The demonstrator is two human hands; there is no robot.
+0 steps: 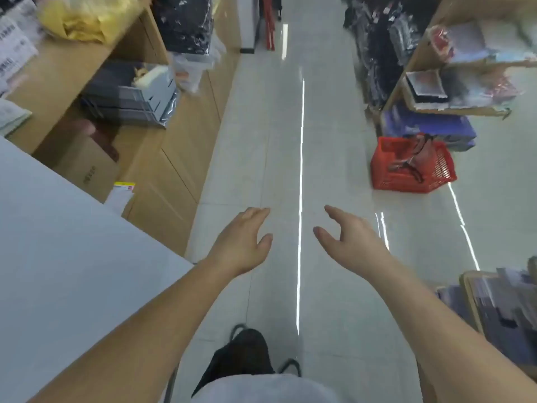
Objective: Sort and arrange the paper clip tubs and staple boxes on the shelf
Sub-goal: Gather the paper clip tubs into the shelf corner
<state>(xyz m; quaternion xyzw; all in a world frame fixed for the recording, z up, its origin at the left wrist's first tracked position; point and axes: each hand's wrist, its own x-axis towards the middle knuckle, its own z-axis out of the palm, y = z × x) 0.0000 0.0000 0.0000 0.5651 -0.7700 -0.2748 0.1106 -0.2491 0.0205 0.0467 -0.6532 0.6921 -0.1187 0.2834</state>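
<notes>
White shirt hem, bottom edge, with dark legwear and footwear below it; both cut off by the frame and too blurred to identify. Left hand and right hand: extended forward over the floor, well apart, palms turned inward. The fingers of the left hand and the fingers of the right are loosely spread and slightly bent, holding nothing. The pose suggests balance or a reach while walking, with no pickup under way. Pale desk, left foreground: only one bare corner is in view, and its identity is uncertain. Left shelving, wooden: carries a cardboard box, stacked grey trays and a yellow bag. Right shelving: holds flat wrapped packets, their kind unreadable. Red basket: stands on the floor just beside the right shelving, probably parked for stock, and its contents are a dark tangle. Paper clip tubs and staple boxes: none can be made out anywhere. They may sit on a shelf outside the frame or be lost in the motion blur, so sorting is judged not yet begun. Printed labels at upper left are illegible.
</notes>
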